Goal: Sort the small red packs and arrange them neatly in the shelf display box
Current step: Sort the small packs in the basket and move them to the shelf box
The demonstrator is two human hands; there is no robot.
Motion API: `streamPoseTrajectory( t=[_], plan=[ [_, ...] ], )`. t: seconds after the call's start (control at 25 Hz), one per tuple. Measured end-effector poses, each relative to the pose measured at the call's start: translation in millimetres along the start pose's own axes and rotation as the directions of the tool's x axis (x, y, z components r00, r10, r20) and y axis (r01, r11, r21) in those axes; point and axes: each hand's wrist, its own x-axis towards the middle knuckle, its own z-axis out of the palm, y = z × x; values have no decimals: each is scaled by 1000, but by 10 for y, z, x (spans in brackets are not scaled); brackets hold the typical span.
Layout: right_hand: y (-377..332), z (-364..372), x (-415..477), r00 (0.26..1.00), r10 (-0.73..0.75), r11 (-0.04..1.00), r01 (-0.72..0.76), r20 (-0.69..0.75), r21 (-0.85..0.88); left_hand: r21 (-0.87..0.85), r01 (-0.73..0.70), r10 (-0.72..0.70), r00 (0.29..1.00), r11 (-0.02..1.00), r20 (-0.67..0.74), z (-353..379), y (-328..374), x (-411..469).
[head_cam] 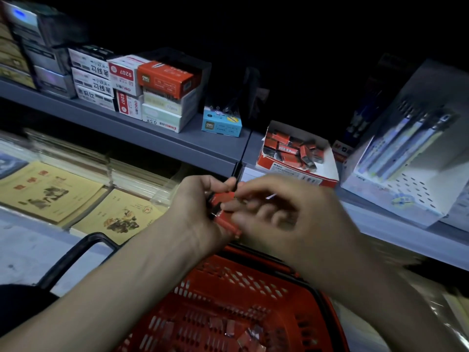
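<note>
The small red packs (223, 212) sit stacked in the left hand (195, 209), between both hands and above the red basket (228, 301). How many there are is hard to tell, since fingers cover most of them and the right hand (291, 212) is smeared by motion blur. The exposed pack runs lengthwise from upper left to lower right, its far end poking out below the left palm. The left hand is curled around the stack; the right hand's fingertips (236, 199) pinch at its top edge. Beyond them, on the grey shelf (177, 141), stands the display box (297, 171), open-topped, with more red packs (291, 151) lying jumbled inside at mixed angles. The shelf's back is lost in darkness. A few packs in the basket bottom are dim and blurred.
</note>
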Motion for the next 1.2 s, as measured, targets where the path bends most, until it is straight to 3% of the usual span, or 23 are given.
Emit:
streamPoseTrajectory(
  t=[0.08, 0.28, 0.4, 0.48, 0.52, 0.6, 0.72, 0.8, 0.88, 0.96, 1.04, 1.08, 1.2],
  plan=[
    [67, 64, -1, 995, -58, 996, 63, 81, -66, 16, -61, 61, 997, 998, -48, 37, 19, 3],
    [197, 24, 98, 971, -204, 976, 191, -121, -107, 9, -22, 22, 998, 1000, 67, 74, 32, -33],
    [188, -72, 141, 963, -133, 991, 122, -234, -60, -7, -28, 29, 990, 1000, 135, 68, -1, -17],
    [244, -224, 196, 914, -46, 998, 54, -403, 8, -10, -32, 33, 995, 999, 99, 88, -7, 13],
    [300, -329, 245, 865, -27, 1000, 17, -501, -26, 13, -37, 36, 996, 999, 86, 113, -16, 5],
    [461, -543, 376, 790, -74, 947, -136, -608, -292, 77, -46, 39, 995, 996, 89, 156, -32, -9],
    [711, -631, 535, 870, -30, 701, -333, -492, -631, 108, -74, 64, 994, 991, 94, 164, -44, 4],
    [785, -593, 599, 914, 112, 638, -367, -391, -677, 146, -135, 121, 988, 980, 101, 153, -37, -7],
    [783, -627, 608, 924, 180, 682, -364, -337, -634, 229, -206, 184, 976, 951, 113, 125, -47, -21],
    [707, -667, 527, 920, 124, 776, -324, -372, -541, 401, -284, 261, 959, 871, 112, 85, -64, -27],
    [526, -583, 380, 902, 157, 933, -269, -402, -239, 590, -364, 338, 928, 721, 160, 58, -88, -27],
    [417, -485, 315, 914, 214, 968, -246, -345, -53, 652, -397, 358, 912, 646, 200, 48, -105, -32],
    [225, -221, 235, 952, 279, 943, -246, -129, 224, 691, -457, 336, 888, 560, 314, 49, -165, -56]
  ],
)
